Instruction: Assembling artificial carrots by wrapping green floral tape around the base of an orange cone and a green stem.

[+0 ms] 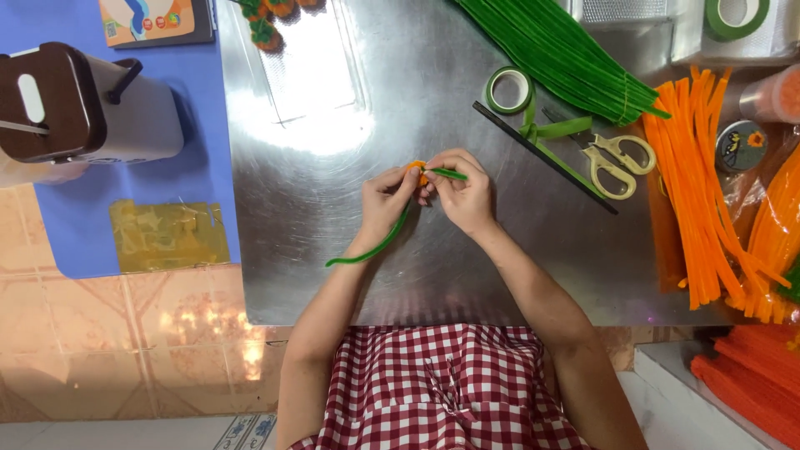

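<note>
Head view. Both hands meet over the middle of a bright metal tabletop [333,275]. The left hand [386,202] and right hand [461,196] are drawn close together, fingertips almost touching. Between them sits a small orange piece [417,169], pinched from both sides; its shape is too hidden to describe further. A green pipe cleaner [375,247] runs through the same grip: one short end projects to the right past the right hand's fingers, and the long end curves down and left from under the left hand, its tip resting on the tabletop. Fingers of both hands are closed tightly on these two items, with no open gap visible.

Surroundings, right of the hands: a thin black rod [546,158] lies diagonally; a pair of cream-handled scissors [612,158] sits just beyond it. A roll of green tape [509,90] lies near the rod's upper end, with a loose strip trailing toward the scissors. A bundle of green pipe cleaners [558,50] fans across the upper edge. A bundle of orange pipe cleaners [696,192] lies along the right side, near a small round tin [741,146].

Left side: a brown and grey appliance [83,104] stands on a blue mat [200,125], well apart from the hands. The person wears a red and white checked garment [433,387].
</note>
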